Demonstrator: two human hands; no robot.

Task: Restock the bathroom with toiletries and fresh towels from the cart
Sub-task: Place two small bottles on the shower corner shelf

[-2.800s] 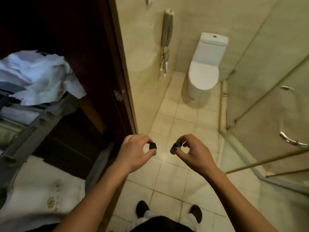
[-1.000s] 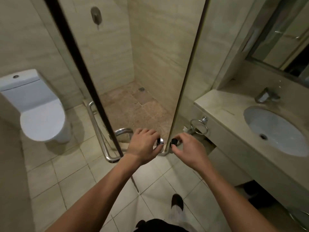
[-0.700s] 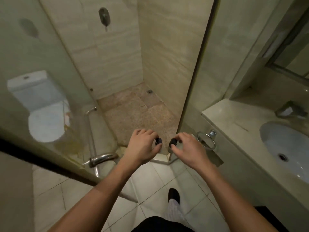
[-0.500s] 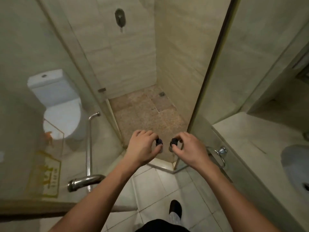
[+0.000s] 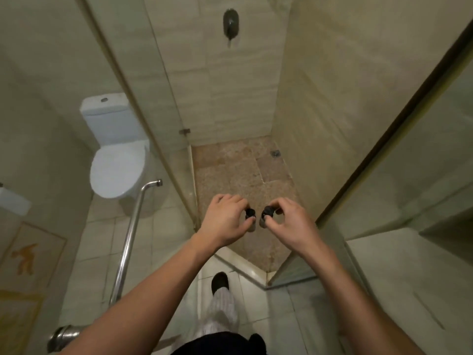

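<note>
- Head view, looking down at shower floor
- Pinching small dark-capped bottle in left hand, thumb against fingers
- Pinching second bottle in right hand, just beside the first
- Both held above that floor, toilet well to the left

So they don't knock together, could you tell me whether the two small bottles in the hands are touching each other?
Apart. The head view shows shower floor between the left bottle and the right bottle.
</note>
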